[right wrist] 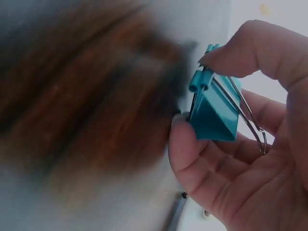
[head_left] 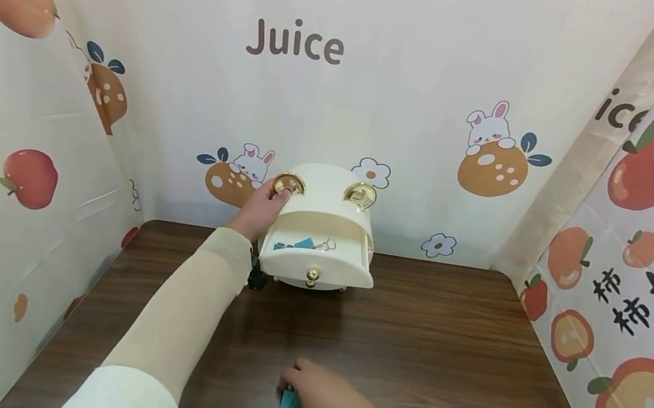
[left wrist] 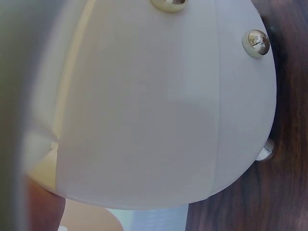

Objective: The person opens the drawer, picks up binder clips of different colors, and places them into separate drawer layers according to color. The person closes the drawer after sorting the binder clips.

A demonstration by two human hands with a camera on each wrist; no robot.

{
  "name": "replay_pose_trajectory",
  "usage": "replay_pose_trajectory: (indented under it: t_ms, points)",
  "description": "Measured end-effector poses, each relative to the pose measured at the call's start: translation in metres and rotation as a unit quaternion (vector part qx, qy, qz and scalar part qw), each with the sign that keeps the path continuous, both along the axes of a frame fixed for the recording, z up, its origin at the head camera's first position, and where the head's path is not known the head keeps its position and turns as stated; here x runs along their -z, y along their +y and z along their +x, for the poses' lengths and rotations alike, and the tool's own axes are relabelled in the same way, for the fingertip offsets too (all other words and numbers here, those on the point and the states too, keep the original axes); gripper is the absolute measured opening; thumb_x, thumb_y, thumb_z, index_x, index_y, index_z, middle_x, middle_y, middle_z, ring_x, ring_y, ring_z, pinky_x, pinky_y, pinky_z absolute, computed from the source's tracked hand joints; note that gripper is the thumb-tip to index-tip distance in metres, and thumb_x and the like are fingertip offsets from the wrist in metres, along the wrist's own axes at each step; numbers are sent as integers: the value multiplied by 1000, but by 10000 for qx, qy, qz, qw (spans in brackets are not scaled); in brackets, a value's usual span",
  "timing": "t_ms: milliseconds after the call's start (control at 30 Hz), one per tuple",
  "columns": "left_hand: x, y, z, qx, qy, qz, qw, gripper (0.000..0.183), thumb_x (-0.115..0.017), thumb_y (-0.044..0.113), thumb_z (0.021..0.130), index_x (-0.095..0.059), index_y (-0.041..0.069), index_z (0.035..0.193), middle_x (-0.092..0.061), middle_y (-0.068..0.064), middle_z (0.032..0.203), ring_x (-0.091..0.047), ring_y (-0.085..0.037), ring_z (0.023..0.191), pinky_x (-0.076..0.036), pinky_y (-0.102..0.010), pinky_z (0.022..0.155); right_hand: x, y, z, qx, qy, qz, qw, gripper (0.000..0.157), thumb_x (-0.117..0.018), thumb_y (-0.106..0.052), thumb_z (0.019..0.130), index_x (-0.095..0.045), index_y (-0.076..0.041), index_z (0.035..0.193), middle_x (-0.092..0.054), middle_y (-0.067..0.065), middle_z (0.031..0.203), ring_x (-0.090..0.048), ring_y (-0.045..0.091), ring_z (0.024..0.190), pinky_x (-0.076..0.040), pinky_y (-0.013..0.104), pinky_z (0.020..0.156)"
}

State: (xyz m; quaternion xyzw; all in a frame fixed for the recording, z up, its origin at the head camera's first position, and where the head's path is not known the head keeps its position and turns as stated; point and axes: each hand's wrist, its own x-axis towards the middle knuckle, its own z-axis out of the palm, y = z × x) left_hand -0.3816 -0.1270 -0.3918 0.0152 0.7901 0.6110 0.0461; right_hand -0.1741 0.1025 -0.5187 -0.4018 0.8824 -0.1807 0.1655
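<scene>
A white drawer box with two round gold pieces on top stands at the back of the table. Its drawer is pulled out and holds several teal binder clips. At the box's upper left my left hand grips its side, thumb by the gold piece; the other fingers are hidden behind. The left wrist view is filled by the white drawer front. Low over the front of the table, my right hand pinches a teal binder clip with silver wire handles between thumb and fingers.
Dark wooden table runs under everything. A white printed cloth rises behind the box and on both sides. The drawer has a small gold knob facing the front.
</scene>
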Motion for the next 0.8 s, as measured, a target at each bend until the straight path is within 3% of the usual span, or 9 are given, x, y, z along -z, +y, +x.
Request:
replay_pose_trajectory:
  t_ms: [167,600,800]
  points:
    - [0,-1,1,14,-28,-22,10000,54,-47,41,110,-35,27,161,-39,0,161,-41,-24,139,-34,-49,115,-4,2,-1,102,-202,-354,9991,42,-84,-11,73,-68,-24,109,-53,-14,99,-51,3,82,-47,19,70]
    - [0,-2,-1,36,32,10,10000,53,-46,40,111,-36,26,160,-39,0,161,-41,-23,140,-33,-48,116,-24,10,-10,486,-24,-630,9968,44,-83,-11,77,-73,-17,119,-54,-11,99,-52,5,80,-47,20,70]
    - [-1,-1,1,9,10,-5,10000,53,-47,40,111,-36,26,160,-39,-1,161,-40,-23,141,-32,-48,117,-34,16,-18,734,-65,-1066,9916,43,-80,-12,79,-71,-18,122,-55,-10,103,-54,6,83,-49,22,70]
